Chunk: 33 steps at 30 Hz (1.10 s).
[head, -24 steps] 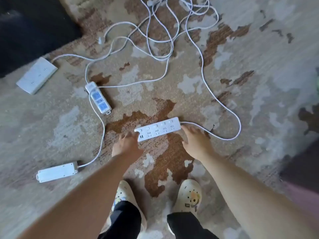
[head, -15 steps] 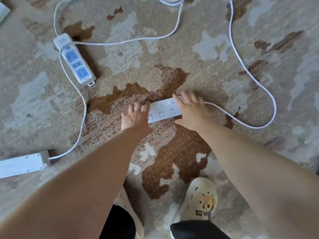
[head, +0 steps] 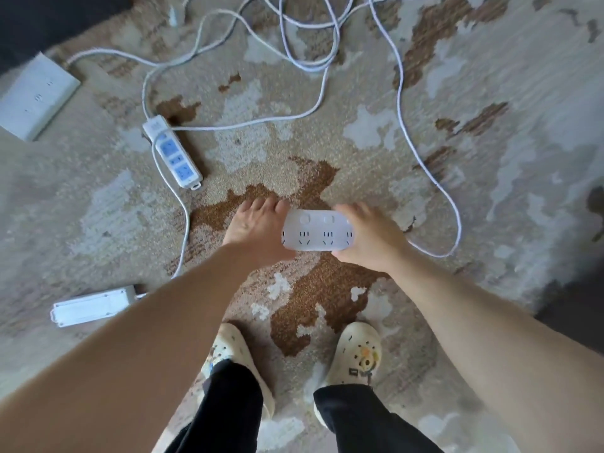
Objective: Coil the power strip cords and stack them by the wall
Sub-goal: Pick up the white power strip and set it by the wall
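A: Item one?
B: White power strip (head: 317, 231), socket face up, held between both hands above the patterned carpet (head: 425, 178), in front of the person's two cream clogs (head: 354, 356).
A: Grip?
B: Left hand (head: 256, 232) at its left end, fingers curled over the far edge, thumb below. Right hand (head: 369, 238) wrapped round the right end, thumb under the near edge.
A: Its cord?
B: White cord (head: 451, 204) leaves the right end and loops loosely away across the carpet.
A: Others?
B: Blue-socket strip (head: 173, 153) far left; plain white strip (head: 93, 305) near left; flat white square strip (head: 34, 96) at the far left edge. All apart, cords uncoiled.
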Each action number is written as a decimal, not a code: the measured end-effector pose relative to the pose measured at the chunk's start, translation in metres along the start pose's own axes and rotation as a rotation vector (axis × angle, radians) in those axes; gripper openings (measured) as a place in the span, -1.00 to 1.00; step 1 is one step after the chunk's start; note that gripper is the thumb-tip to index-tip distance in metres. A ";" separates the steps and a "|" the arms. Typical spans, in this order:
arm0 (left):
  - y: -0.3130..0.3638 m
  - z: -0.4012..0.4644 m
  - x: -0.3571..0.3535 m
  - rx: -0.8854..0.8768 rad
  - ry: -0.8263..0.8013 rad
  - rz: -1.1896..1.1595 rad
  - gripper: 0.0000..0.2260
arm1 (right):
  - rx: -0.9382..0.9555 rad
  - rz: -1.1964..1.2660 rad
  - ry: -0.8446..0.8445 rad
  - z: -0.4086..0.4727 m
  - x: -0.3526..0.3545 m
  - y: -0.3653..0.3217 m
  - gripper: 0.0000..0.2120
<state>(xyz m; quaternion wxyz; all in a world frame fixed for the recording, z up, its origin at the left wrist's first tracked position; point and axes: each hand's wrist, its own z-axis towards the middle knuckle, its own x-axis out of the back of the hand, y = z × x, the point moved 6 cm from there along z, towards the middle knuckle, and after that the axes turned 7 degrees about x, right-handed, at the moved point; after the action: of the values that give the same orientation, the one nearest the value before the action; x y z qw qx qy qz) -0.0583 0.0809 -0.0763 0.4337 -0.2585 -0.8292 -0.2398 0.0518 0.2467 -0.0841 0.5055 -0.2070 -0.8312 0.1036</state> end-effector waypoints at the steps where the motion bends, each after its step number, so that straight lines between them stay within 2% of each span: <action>1: 0.003 -0.012 0.031 -0.010 0.025 0.002 -0.23 | -0.006 0.004 0.009 -0.012 0.027 -0.012 -0.24; 9: 0.042 -0.099 0.327 -0.160 0.248 0.084 -0.27 | -0.024 -0.096 0.163 -0.102 0.300 -0.118 -0.29; 14: 0.062 -0.154 0.530 -0.123 0.454 0.135 -0.19 | -0.036 -0.105 0.340 -0.142 0.498 -0.185 -0.26; 18: 0.076 -0.192 0.683 -0.160 0.628 0.171 -0.15 | -0.014 -0.140 0.543 -0.173 0.650 -0.241 -0.24; 23: 0.094 -0.228 0.857 -0.257 1.001 0.171 -0.22 | -0.032 -0.132 0.854 -0.212 0.811 -0.278 -0.21; 26: 0.101 -0.224 0.903 -0.251 1.164 0.066 -0.40 | -0.037 0.048 0.928 -0.201 0.864 -0.277 -0.30; 33: 0.115 -0.118 0.897 -0.031 0.984 -0.072 -0.55 | -0.050 0.187 0.773 -0.103 0.890 -0.213 -0.42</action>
<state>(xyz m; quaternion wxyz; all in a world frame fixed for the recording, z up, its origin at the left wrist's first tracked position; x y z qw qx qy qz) -0.3548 0.2917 0.7601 0.7614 -0.0924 -0.5308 -0.3606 -0.2671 0.4527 0.7553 0.7643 -0.3179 -0.5594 0.0435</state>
